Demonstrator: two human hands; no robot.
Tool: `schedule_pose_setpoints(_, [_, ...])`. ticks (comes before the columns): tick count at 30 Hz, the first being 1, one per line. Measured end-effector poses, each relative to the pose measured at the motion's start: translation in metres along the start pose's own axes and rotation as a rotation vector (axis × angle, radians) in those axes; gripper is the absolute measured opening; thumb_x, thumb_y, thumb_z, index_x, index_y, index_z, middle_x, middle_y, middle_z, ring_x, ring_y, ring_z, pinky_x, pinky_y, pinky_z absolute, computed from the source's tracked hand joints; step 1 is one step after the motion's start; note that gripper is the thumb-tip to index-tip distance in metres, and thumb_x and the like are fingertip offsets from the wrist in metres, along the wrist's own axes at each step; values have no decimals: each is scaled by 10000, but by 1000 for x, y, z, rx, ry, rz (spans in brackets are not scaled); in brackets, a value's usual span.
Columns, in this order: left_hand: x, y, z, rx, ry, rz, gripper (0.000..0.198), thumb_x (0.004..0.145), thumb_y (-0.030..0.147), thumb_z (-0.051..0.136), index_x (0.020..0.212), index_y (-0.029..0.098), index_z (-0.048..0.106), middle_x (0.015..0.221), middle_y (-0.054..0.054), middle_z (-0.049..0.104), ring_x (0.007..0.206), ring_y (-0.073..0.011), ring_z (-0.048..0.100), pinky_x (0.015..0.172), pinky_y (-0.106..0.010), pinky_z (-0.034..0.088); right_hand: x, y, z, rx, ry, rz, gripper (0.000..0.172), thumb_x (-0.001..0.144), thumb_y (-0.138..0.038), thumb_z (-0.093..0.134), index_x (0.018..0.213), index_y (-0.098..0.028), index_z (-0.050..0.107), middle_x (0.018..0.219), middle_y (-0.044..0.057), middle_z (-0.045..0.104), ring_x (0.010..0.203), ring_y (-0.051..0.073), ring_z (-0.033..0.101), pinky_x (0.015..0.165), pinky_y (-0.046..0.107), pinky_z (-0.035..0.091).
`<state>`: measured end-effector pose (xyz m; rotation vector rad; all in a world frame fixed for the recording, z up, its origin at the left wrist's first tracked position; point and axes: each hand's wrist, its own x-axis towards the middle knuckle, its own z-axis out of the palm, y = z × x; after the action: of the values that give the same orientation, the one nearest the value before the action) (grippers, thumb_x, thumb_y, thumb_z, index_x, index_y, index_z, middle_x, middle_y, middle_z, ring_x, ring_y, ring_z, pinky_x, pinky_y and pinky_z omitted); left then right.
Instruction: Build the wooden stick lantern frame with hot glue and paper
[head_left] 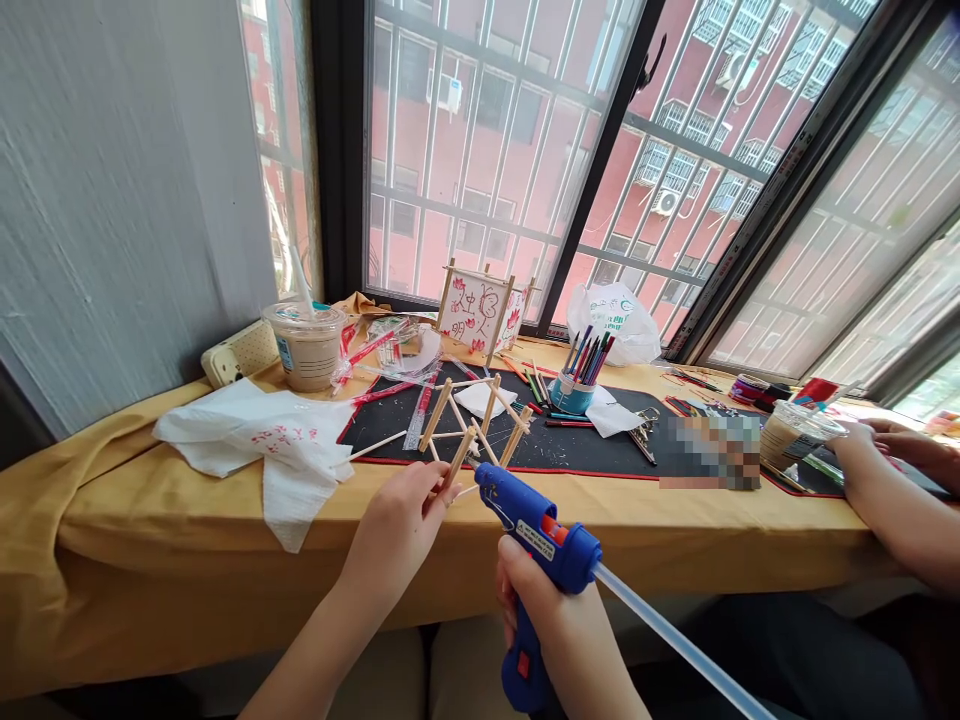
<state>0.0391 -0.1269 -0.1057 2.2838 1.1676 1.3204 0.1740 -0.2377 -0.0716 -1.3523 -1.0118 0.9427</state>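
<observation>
My left hand [397,525] pinches the lower end of a frame of glued wooden sticks [480,425], which stands tilted on a black craft mat [390,425]. My right hand [551,630] grips a blue hot glue gun [540,540] by its handle. A long translucent glue stick [675,640] runs out of the gun's rear. The gun's nozzle points at the frame's lower sticks, close to them. I cannot tell whether it touches them.
Behind the frame stand a finished paper lantern [476,312] and a pen cup [574,393]. A white crumpled cloth [259,445] lies on the yellow tablecloth to the left. At far right, another person's hands [877,450] rest near a plastic cup [795,435]. Window bars run behind.
</observation>
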Motion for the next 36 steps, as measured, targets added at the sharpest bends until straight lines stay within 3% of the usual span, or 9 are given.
schedule_pose_setpoints(4, [0, -1, -1, -1, -15, -24, 203, 932, 348, 554, 945, 155, 614, 840, -3, 638, 730, -129, 618, 693, -316, 540, -5, -7, -2, 68, 24, 75, 375, 738, -505, 645, 554, -192, 553, 458, -20, 497, 410, 107, 455, 408, 226, 365])
schedule_pose_setpoints(8, [4, -6, -3, -12, -13, -40, 203, 930, 344, 558, 964, 151, 615, 901, -19, 650, 780, -140, 632, 712, -324, 549, -2, -11, -9, 123, 151, -121, 467, 796, -605, 554, 582, -191, 555, 466, -12, 515, 443, 117, 484, 458, 237, 393])
schedule_pose_setpoints(12, [12, -13, -5, -1, 1, -63, 220, 928, 355, 560, 992, 152, 613, 905, -20, 653, 798, -148, 639, 745, -347, 552, 19, -8, -20, 70, 349, -272, 472, 735, -674, 616, 720, -205, 562, 565, -11, 567, 482, 132, 511, 512, 270, 446])
schedule_pose_setpoints(17, [14, -13, -5, 51, 3, -35, 207, 927, 349, 563, 954, 151, 619, 902, -20, 654, 797, -146, 637, 738, -341, 553, 55, 4, -28, -127, 458, -281, 520, 717, -718, 588, 795, -204, 605, 792, 44, 647, 663, 186, 582, 632, 303, 473])
schedule_pose_setpoints(20, [11, -13, -8, 106, 38, 3, 238, 925, 373, 563, 1006, 155, 615, 961, -35, 659, 835, -157, 643, 753, -352, 556, 73, 12, -31, -263, 492, -246, 515, 772, -715, 513, 743, -212, 616, 682, 37, 633, 633, 207, 587, 587, 296, 442])
schedule_pose_setpoints(23, [8, -22, -16, 202, 100, 45, 266, 928, 391, 550, 1053, 163, 608, 1039, -54, 652, 949, -190, 635, 836, -404, 539, 85, 19, -37, -646, 547, -245, 547, 850, -690, 406, 617, -228, 583, 537, 44, 590, 544, 230, 575, 510, 301, 388])
schedule_pose_setpoints(26, [8, -40, -26, 348, 144, 53, 244, 930, 368, 544, 1057, 170, 607, 1050, -56, 642, 1003, -206, 613, 896, -440, 507, 91, 23, -49, -937, 539, -282, 607, 898, -669, 303, 582, -232, 581, 580, 101, 628, 583, 273, 598, 522, 332, 379])
schedule_pose_setpoints(31, [12, -68, -42, 595, 98, -13, 193, 910, 342, 579, 967, 162, 615, 951, -33, 632, 892, -179, 612, 809, -389, 524, 96, 27, -71, -1112, 433, -354, 629, 912, -668, 234, 623, -227, 576, 736, 153, 638, 809, 332, 583, 675, 401, 407])
schedule_pose_setpoints(36, [14, -76, -55, 718, 75, -57, 189, 912, 345, 578, 901, 159, 609, 857, -7, 618, 796, -152, 605, 742, -344, 522, 101, 32, -86, -1218, 386, -364, 522, 896, -629, 389, 644, -211, 573, 796, 142, 594, 844, 336, 525, 731, 442, 395])
